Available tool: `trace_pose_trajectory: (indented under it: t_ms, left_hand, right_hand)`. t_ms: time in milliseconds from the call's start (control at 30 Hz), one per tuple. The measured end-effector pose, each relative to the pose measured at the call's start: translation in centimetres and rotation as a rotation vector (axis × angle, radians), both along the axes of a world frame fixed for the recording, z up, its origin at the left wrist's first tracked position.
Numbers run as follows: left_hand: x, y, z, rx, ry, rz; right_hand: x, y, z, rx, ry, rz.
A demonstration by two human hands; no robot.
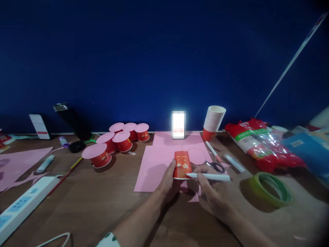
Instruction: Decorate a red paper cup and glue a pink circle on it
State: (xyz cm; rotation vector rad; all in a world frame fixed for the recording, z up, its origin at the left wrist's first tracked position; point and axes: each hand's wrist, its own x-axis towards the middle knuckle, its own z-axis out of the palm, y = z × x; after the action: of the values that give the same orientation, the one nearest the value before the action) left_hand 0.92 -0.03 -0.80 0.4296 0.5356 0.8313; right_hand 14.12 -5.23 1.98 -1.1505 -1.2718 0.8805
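Note:
My left hand (168, 180) is closed around a red paper cup (183, 160) with small printed figures, its white rim facing down toward me. In my right hand (212, 190) is a white marker pen (213, 176), whose red tip end meets the cup near its rim. Under and behind the cup lie pink paper sheets (151, 164). Just beyond my right hand are a pink paper circle (197, 156) and dark-handled scissors (217, 166). Pink scraps (194, 197) lie below the cup.
Several red cups with pink discs (122, 137) stand at left. A stack of paper cups (214, 120), a lit phone (178, 124), a red plastic package (259, 137) and a green tape roll (271, 190) are around. A power strip (28, 202) lies left.

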Motion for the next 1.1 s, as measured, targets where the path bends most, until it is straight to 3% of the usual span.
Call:
trace_pose_trajectory:
  t_ms: [133,200,267,367,667,1100]
  left_hand:
    - [0.0,0.1,-0.5,-0.015,0.031,0.005]
    - [0.1,0.2,-0.8,-0.001,-0.008,0.1]
    - [0.1,0.2,-0.9,-0.059,0.0,0.069]
    - [0.1,0.2,-0.6,-0.059,-0.007,0.13]
    - [-0.4,0.2,-0.3,-0.092,0.036,0.036]
    - [-0.1,0.0,0.4,-0.149,0.001,0.117]
  right_hand:
    - [0.1,0.0,0.4,0.015,-0.048,-0.025]
    - [0.2,0.3,0.5,0.03,-0.025,-0.077]
    - [0.2,0.6,0.7,0.04,0.016,-0.143]
    - [0.2,0.9,1.1,0.04,0.05,-0.194]
    - [0.7,0.5,-0.2,0.078,-0.082,-0.113]
    - [1.0,0.7,-0.2,0.155,-0.199,-0.155]
